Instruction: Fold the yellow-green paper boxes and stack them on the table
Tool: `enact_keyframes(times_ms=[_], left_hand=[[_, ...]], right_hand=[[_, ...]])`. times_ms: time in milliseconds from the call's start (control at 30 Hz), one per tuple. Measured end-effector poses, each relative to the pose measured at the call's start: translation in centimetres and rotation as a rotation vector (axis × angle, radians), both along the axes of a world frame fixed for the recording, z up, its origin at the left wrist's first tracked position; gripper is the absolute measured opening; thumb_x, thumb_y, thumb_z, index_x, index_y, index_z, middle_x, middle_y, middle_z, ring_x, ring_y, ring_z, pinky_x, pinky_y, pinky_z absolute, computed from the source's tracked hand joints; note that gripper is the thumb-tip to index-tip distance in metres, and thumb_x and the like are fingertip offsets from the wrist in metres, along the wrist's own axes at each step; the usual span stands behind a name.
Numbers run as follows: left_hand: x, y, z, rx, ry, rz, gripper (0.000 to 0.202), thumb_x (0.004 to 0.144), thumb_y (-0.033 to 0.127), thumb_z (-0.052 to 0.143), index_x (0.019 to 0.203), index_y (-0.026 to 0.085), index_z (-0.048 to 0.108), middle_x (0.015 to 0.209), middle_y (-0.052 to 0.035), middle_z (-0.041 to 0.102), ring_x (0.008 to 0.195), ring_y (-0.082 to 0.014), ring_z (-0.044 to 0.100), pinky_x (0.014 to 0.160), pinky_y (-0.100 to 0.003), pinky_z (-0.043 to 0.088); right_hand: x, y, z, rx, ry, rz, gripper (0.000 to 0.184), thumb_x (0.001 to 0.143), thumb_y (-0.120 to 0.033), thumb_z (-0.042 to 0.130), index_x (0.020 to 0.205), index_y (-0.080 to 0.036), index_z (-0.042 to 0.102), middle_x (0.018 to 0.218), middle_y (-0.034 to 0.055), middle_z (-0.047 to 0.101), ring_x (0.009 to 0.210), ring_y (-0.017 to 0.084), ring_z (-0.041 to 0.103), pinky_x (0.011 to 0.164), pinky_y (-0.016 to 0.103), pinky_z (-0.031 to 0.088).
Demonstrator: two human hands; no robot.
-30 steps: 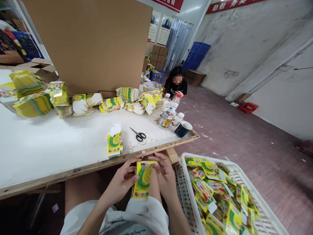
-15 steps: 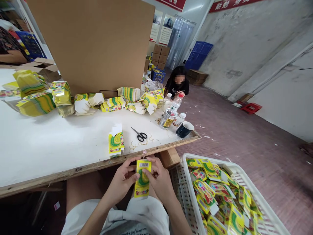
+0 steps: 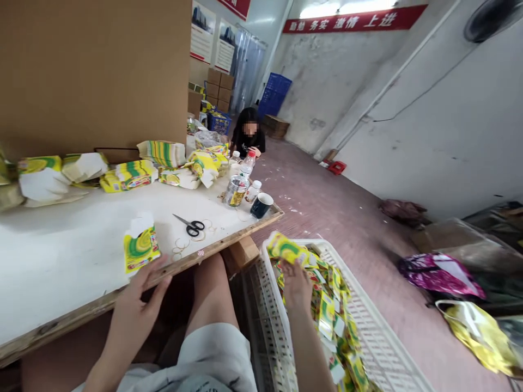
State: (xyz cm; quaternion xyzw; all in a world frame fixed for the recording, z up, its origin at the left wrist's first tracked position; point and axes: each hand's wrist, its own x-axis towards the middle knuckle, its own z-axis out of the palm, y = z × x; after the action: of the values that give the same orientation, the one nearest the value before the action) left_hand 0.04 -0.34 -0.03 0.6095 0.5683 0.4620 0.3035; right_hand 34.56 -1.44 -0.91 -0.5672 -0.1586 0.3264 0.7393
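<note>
Yellow box (image 3: 288,249) gripped in right hand (image 3: 297,284), just over similar boxes (image 3: 327,313) in the basket (image 3: 378,321) below it, with left hand (image 3: 134,306) spread wide and unloaded near the pile (image 3: 140,248) ahead, probably at the step of putting in, next calling for a loosened grip.

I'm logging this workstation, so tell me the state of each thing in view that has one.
Left hand: open, thumb and fingers apart
Right hand: holding a yellow carton
White basket: uncovered, with loose cartons inside
Scissors: blades look closed
Red-capped bottle: cap on
Dark mug: uncovered
Ceiling lights: lit
</note>
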Motion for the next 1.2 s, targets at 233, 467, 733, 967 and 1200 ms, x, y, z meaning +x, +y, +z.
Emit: enact_keyframes(times_ms=[233, 467, 733, 967, 1200], left_hand=[[-2.2, 2.6, -1.1, 0.189, 0.458, 0.134, 0.053, 0.093, 0.041, 0.047, 0.140, 0.019, 0.040, 0.149, -0.0181, 0.046, 0.141, -0.0368, 0.038, 0.113, -0.063, 0.027], [-5.5, 4.4, -4.5, 0.168, 0.627, 0.028, 0.041, 0.093, 0.037, 0.041, 0.127, 0.017, 0.055, 0.125, -0.0169, 0.068, 0.117, -0.0348, 0.063, 0.099, -0.050, 0.049], [-6.8, 5.0, -4.8, 0.268, 0.631, -0.014, 0.041, 0.093, 0.045, 0.045, 0.107, 0.016, 0.070, 0.117, -0.0143, 0.072, 0.112, -0.0343, 0.065, 0.095, -0.049, 0.051], [-3.6, 1.6, -0.5, 0.658, 0.380, 0.175, 0.028, 0.091, 0.014, 0.055, 0.114, 0.022, 0.069, 0.113, -0.0096, 0.075, 0.110, -0.0249, 0.068, 0.101, -0.043, 0.050], [1.5, -1.0, -0.7, 0.682, 0.293, -0.282, 0.041, 0.089, 0.003, 0.054, 0.121, 0.025, 0.066, 0.121, -0.0044, 0.073, 0.124, -0.0202, 0.060, 0.116, -0.043, 0.037]], right_hand=[[3.0, 0.9, -0.8, -0.071, 0.203, 0.059, 0.025, 0.096, -0.032, 0.060, 0.114, -0.015, 0.061, 0.109, 0.0062, 0.065, 0.089, 0.018, 0.066, 0.076, 0.036, 0.057], [-4.1, 1.9, -3.0, -0.075, 0.307, 0.238, 0.016, 0.085, -0.027, 0.072, 0.091, -0.013, 0.068, 0.077, 0.0003, 0.068, 0.062, 0.011, 0.062, 0.057, 0.023, 0.051], [-9.7, 2.2, -1.7, -0.031, 0.281, 0.392, 0.029, 0.062, -0.035, 0.086, 0.082, -0.018, 0.074, 0.069, 0.0007, 0.071, 0.054, 0.009, 0.056, 0.053, 0.021, 0.043], [-16.8, 2.4, 0.9, -0.028, 0.185, 0.738, 0.049, 0.075, -0.060, 0.071, 0.088, -0.013, 0.078, 0.072, 0.0085, 0.072, 0.058, 0.015, 0.061, 0.049, 0.023, 0.039], [-17.7, 2.6, 2.4, 0.045, 0.062, 0.814, 0.028, 0.072, -0.040, 0.081, 0.089, -0.018, 0.075, 0.080, 0.0030, 0.073, 0.066, 0.015, 0.061, 0.065, 0.026, 0.047]])
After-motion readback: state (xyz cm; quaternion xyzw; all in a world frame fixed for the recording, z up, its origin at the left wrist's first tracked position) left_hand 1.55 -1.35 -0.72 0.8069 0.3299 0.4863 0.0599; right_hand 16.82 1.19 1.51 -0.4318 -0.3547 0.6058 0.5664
